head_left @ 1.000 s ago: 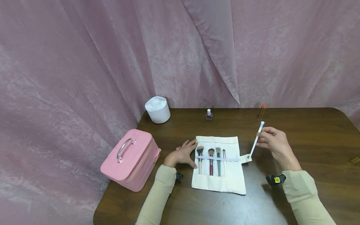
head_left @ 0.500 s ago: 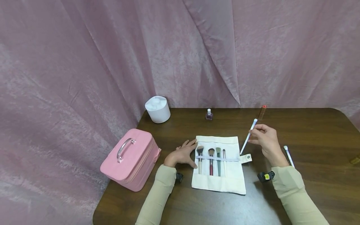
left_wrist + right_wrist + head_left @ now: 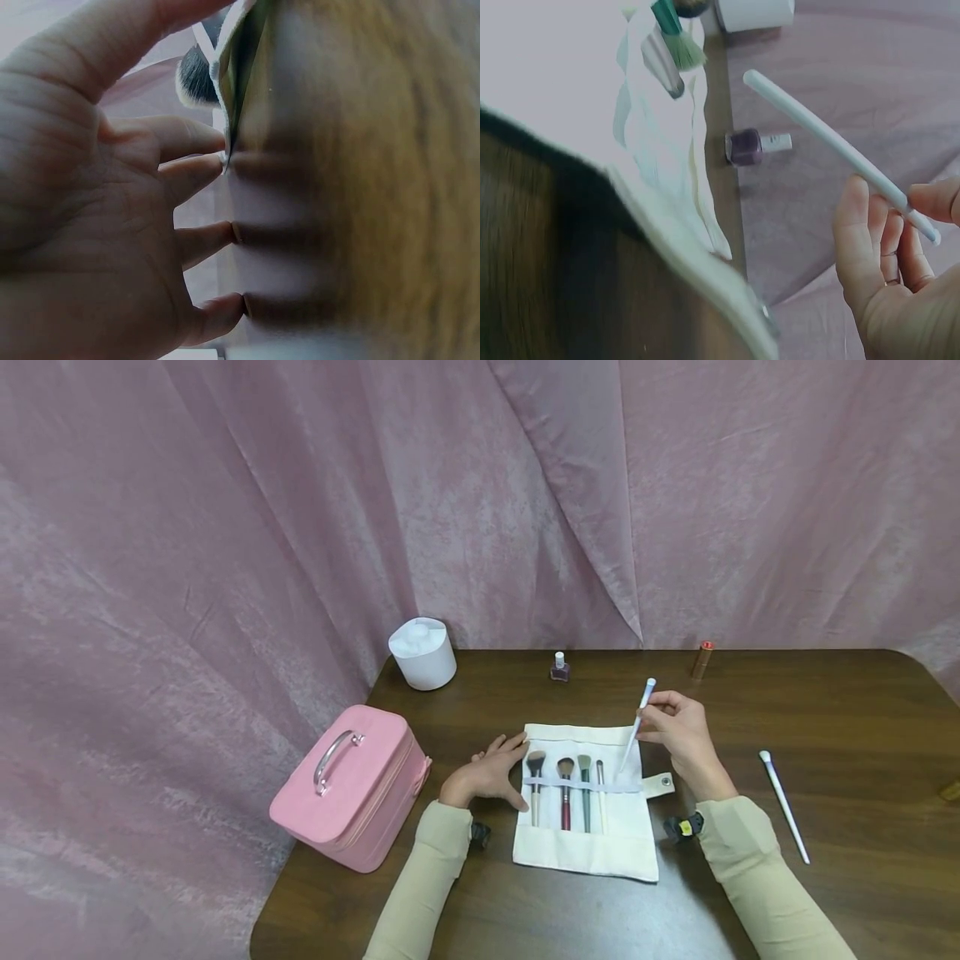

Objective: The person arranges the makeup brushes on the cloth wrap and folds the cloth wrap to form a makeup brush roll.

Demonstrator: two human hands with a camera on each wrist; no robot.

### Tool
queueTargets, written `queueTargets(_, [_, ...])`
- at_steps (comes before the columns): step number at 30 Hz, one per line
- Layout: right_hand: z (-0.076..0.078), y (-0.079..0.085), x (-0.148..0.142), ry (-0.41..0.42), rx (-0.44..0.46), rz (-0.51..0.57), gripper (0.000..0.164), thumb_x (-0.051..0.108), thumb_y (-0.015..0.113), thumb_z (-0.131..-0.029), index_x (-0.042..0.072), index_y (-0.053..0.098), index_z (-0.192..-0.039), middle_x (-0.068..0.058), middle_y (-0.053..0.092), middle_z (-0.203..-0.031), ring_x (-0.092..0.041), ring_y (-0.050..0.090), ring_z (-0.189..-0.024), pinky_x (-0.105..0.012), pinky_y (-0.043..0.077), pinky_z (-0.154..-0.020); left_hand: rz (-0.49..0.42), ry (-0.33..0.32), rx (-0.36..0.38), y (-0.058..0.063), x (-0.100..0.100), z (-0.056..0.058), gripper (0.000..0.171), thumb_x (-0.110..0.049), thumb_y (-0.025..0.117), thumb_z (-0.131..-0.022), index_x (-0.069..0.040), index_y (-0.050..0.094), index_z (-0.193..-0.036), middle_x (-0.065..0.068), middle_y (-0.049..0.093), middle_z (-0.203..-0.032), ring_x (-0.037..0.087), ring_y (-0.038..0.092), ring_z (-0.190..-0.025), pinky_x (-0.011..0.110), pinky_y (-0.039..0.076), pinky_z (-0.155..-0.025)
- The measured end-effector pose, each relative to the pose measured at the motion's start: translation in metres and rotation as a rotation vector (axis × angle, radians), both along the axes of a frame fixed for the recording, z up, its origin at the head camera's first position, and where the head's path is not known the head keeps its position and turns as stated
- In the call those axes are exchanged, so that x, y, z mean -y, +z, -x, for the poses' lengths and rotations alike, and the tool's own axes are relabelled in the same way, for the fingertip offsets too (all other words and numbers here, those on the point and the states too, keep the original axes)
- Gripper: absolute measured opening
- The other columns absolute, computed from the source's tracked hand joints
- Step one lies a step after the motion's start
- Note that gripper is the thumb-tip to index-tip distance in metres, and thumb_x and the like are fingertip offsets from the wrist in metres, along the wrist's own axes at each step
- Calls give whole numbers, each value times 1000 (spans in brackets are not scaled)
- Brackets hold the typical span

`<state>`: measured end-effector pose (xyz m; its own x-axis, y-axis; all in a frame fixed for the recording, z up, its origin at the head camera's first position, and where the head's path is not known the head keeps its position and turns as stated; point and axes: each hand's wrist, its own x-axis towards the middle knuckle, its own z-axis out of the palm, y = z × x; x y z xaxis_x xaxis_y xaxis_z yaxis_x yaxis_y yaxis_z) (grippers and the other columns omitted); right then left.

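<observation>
A cream fabric brush roll [image 3: 622, 858] lies unrolled on the table. Behind its elastic band stand several makeup brushes, among them one with a red handle [image 3: 566, 814] and a green one [image 3: 585, 806]. My left hand [image 3: 489, 775] rests with spread fingers along the roll's left edge; the left wrist view has its fingertips at the fabric. Between thumb and fingers my right hand [image 3: 686, 739] pinches a slim white makeup brush [image 3: 817, 129]. That brush is tilted over the roll's right part, bristles up, its handle end low near the band. Whether it touches the fabric, I cannot tell.
Another white makeup brush [image 3: 784, 806] lies on the table at the right. A pink case [image 3: 341, 793] stands at the left. At the back are a white round container [image 3: 423, 656], a nail polish bottle [image 3: 560, 668] and a lipstick [image 3: 702, 660].
My right hand has moved left with the white brush, from beside the snap tab to over the roll. The other white brush has come into sight. The left hand stays put.
</observation>
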<state>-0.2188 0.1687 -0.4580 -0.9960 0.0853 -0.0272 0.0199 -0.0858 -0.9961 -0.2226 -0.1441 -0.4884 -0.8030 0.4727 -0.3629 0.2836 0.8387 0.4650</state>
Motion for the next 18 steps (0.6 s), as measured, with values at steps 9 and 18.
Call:
queueTargets(9, [6, -7, 16, -20, 2, -66, 20, -8, 55, -91, -16, 52, -109, 0, 57, -80, -7, 60, -68, -29, 59, -63, -7, -6, -2, 0, 0, 0, 108, -29, 92, -75, -11, 29, -161, 0, 13, -169, 33, 6, -154, 69, 16, -113])
queueTargets(18, [5, -15, 25, 9, 23, -185, 22, -5, 55, -93, -14, 55, -112, -7, 58, -90, -11, 61, -77, -30, 59, -67, -24, -6, -2, 0, 2, -1, 109, -27, 92, -74, -10, 28, -161, 0, 11, -169, 32, 3, -154, 71, 14, -112])
